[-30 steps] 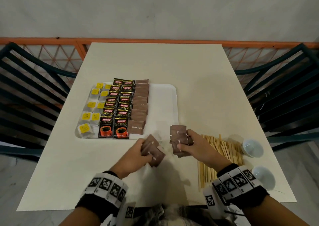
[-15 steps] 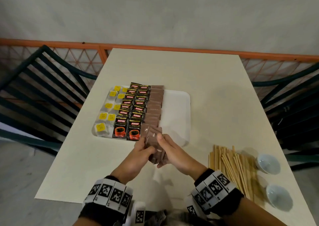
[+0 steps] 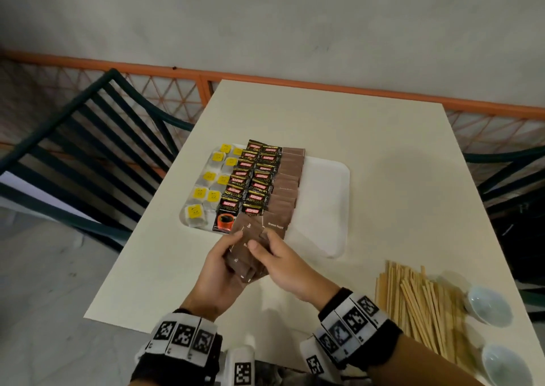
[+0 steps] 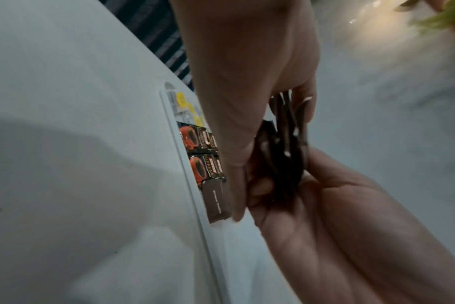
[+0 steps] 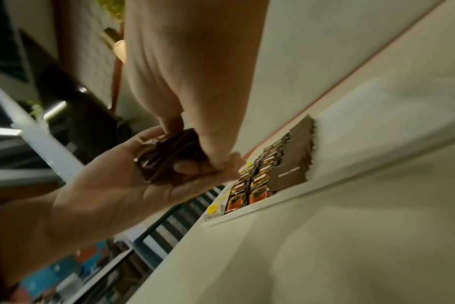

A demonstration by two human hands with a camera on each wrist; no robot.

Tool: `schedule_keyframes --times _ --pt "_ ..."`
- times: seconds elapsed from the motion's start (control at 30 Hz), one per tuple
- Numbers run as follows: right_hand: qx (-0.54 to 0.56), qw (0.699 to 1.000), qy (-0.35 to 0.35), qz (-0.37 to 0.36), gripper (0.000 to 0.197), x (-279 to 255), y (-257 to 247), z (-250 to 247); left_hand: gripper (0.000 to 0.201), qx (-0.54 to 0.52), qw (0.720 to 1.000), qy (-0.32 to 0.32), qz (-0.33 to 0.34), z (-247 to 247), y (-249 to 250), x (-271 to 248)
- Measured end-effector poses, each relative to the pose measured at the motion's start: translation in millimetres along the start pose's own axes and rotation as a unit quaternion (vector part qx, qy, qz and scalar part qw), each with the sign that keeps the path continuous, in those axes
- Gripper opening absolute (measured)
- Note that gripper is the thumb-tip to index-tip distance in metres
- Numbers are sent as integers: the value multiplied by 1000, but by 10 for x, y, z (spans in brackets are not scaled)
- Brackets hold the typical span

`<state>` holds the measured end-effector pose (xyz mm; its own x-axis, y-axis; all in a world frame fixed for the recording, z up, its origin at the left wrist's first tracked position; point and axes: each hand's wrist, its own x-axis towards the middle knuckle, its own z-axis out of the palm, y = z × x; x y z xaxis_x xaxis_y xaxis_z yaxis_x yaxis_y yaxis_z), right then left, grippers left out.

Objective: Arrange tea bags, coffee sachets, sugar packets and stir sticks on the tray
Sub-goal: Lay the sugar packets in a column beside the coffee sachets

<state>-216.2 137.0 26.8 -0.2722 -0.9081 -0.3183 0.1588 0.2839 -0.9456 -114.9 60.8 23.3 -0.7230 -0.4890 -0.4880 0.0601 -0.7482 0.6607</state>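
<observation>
A stack of brown sugar packets [image 3: 246, 245] [image 4: 281, 148] [image 5: 169, 160] is held between both hands just in front of the tray's near edge. My left hand [image 3: 221, 267] [image 4: 237, 144] cups the stack from below and the left. On the stack's right side my right hand [image 3: 277, 263] [image 5: 195, 102] grips it, thumb on top. The white tray [image 3: 327, 208] carries tea bags with yellow tags [image 3: 206, 192], two rows of black coffee sachets [image 3: 250, 185] and a row of brown sugar packets [image 3: 287, 185]. Its right half is bare. Wooden stir sticks [image 3: 418, 306] lie on the table at the right.
Two small white bowls [image 3: 488, 306] [image 3: 507, 365] sit by the stir sticks near the table's right front corner. Dark slatted chairs [image 3: 88, 149] stand at both sides, with an orange railing [image 3: 265, 83] behind the table.
Each hand held its own bunch of sugar packets a second ago. The hands have come together into one stack and moved left, away from the stir sticks, toward the tray's near edge.
</observation>
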Motion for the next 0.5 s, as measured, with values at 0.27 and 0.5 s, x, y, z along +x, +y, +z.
schedule_keyframes --times 0.27,0.5 --pt "-368 928 52 15 67 233 89 188 33 -5 999 23 -28 -405 221 -31" --pt "-104 993 22 46 28 344 -42 224 39 54 996 49 46 -583 417 16"
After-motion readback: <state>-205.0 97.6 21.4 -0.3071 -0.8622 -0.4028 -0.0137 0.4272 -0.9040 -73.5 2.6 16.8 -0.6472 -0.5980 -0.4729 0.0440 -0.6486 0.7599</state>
